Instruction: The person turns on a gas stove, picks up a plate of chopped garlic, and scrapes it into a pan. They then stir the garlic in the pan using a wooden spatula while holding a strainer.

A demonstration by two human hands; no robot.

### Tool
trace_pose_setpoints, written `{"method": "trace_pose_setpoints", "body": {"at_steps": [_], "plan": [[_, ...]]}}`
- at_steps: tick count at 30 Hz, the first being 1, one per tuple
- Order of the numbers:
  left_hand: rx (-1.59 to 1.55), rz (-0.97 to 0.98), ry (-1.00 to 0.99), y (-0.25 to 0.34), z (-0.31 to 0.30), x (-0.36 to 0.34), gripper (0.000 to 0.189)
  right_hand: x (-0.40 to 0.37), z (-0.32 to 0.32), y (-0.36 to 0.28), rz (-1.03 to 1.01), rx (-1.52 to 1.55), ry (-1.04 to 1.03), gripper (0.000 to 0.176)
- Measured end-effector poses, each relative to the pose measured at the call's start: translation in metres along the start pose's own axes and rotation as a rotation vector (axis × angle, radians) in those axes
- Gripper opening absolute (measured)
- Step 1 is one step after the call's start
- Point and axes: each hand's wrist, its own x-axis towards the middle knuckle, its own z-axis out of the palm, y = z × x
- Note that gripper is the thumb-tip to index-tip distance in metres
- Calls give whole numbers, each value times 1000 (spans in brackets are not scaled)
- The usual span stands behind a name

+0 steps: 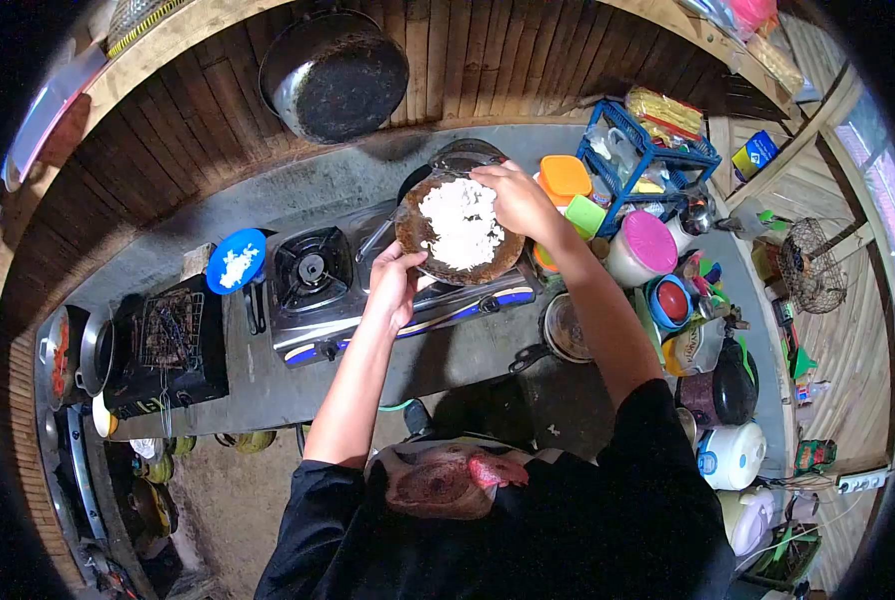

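White rice lies in a broad heap on a brown round dish held over the right side of the gas stove. My left hand grips the dish's near left rim, thumb on top. At the far right rim, my right hand is closed on the same dish. Partly hidden behind the dish, a dark pan stands at the right burner. The bare left burner shows beside it. Left of the stove, a blue plate carries a smaller portion of rice.
A charred grill stands at the counter's left end. A large blackened pan hangs on the wall. Food containers, including a pink-lidded tub, and a blue basket crowd the right side. A lidded saucepan sits near my right forearm.
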Motion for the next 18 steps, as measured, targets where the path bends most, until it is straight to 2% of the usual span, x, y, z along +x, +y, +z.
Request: {"method": "trace_pose_setpoints", "body": {"at_steps": [4,6,7,9,13,15,18], "plan": [[7,1,-16,1,-1,-1,30,4,10,3,-52,-55,-79,42],[6,0,-17,1,-2,-1,30,5,11,2,57,-77,-191,35],[-1,0,-9,2,-2,-1,30,5,10,2,55,-77,-192,35],[-10,-2,2,1,-4,0,30,3,9,2,107,-39,-218,22],[13,2,26,1,-7,5,30,1,10,6,45,83,-90,15],[11,4,41,1,-7,7,29,2,0,-4,179,206,-33,16],[32,10,28,1,-6,9,30,4,-5,-19,209,369,-56,16]]}}
